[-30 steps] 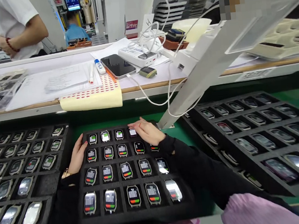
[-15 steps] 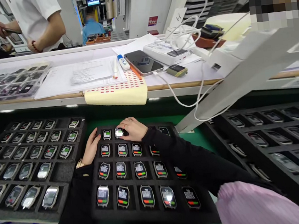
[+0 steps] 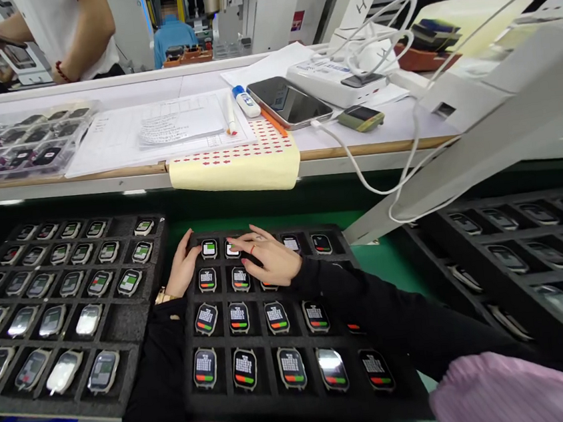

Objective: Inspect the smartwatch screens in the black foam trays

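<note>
A black foam tray [image 3: 312, 402] lies before me, with rows of smartwatches whose lit screens mostly show text above red and green blocks. My right hand [image 3: 271, 256] is over its back row, fingers spread, the index fingertip on the screen of the second smartwatch [image 3: 232, 248]. That watch sits in its slot, partly covered by the finger. At the tray's back left corner, my left hand [image 3: 181, 268] rests along the edge with its fingers stretched and the thumb beside the first smartwatch [image 3: 210, 249]. My right hand and sleeve hide some watches.
Further foam trays with watches stand at left [image 3: 125, 402] and right [image 3: 472, 258]. A slanted white post [image 3: 437, 161] rises behind my right arm. The shelf above bears papers [image 3: 117, 134], a phone [image 3: 290, 102], a power strip [image 3: 333, 81] and cables. A person in white stands beyond.
My right hand has gone from curled around the second watch to spread, with the index finger on its screen. My left hand stays at the tray corner. The view has shifted slightly.
</note>
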Demonstrator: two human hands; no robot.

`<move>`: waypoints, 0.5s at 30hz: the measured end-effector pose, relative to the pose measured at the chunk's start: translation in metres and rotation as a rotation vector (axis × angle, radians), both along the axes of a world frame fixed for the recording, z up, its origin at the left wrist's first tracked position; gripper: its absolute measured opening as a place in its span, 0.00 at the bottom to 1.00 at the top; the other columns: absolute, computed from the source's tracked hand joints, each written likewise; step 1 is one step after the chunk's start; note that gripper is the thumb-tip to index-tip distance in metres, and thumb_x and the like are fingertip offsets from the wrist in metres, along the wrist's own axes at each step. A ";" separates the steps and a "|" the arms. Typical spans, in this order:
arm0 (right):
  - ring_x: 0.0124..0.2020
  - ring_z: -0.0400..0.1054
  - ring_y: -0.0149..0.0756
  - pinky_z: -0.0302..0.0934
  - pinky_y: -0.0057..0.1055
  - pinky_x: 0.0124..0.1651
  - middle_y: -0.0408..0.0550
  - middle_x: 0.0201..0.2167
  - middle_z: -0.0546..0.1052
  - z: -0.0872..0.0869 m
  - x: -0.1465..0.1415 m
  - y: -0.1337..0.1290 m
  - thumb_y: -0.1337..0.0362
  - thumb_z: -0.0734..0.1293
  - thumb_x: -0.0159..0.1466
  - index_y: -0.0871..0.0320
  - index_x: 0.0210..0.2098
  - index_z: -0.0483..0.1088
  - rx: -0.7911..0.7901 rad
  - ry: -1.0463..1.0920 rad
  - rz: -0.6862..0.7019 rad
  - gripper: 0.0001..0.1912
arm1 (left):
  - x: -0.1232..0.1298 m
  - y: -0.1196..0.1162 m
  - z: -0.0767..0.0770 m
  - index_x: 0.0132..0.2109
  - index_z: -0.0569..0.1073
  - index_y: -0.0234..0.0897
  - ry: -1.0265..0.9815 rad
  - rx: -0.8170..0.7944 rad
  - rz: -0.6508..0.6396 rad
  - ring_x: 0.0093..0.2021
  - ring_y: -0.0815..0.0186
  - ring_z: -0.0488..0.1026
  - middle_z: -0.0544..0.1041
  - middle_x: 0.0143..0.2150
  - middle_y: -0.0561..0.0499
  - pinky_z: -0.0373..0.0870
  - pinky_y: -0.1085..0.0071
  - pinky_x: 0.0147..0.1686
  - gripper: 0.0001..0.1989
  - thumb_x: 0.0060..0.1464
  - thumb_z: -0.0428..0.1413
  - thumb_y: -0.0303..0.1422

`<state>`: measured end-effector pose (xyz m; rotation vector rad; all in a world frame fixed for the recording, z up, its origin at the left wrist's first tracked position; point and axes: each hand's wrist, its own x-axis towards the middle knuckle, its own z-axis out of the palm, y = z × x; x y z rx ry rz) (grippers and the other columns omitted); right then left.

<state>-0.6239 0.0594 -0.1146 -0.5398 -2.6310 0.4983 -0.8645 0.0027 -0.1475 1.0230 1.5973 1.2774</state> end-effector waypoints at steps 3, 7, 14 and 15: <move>0.61 0.63 0.50 0.43 0.61 0.71 0.54 0.52 0.78 -0.002 -0.005 -0.001 0.68 0.58 0.67 0.64 0.70 0.55 0.033 -0.016 -0.007 0.32 | 0.001 0.001 -0.001 0.67 0.64 0.37 -0.004 0.001 0.001 0.70 0.54 0.60 0.68 0.67 0.45 0.59 0.60 0.68 0.33 0.54 0.55 0.33; 0.61 0.63 0.52 0.39 0.64 0.71 0.57 0.49 0.79 0.001 -0.009 0.000 0.68 0.58 0.66 0.67 0.69 0.58 0.070 -0.079 0.002 0.32 | 0.003 0.001 -0.002 0.67 0.64 0.37 -0.004 0.011 0.012 0.70 0.53 0.60 0.66 0.69 0.45 0.60 0.61 0.67 0.33 0.54 0.55 0.33; 0.61 0.64 0.48 0.39 0.64 0.72 0.51 0.52 0.78 0.015 0.012 0.001 0.70 0.57 0.64 0.61 0.71 0.55 0.059 0.012 -0.035 0.35 | 0.004 0.000 -0.001 0.67 0.64 0.36 -0.007 0.018 0.010 0.69 0.53 0.61 0.66 0.68 0.44 0.62 0.62 0.66 0.33 0.55 0.56 0.34; 0.60 0.64 0.48 0.38 0.64 0.72 0.50 0.52 0.78 0.016 0.016 0.001 0.70 0.57 0.63 0.60 0.71 0.55 0.058 0.021 -0.041 0.36 | 0.004 0.000 -0.001 0.67 0.63 0.35 -0.006 0.019 0.009 0.69 0.53 0.60 0.67 0.68 0.44 0.62 0.62 0.66 0.33 0.55 0.56 0.34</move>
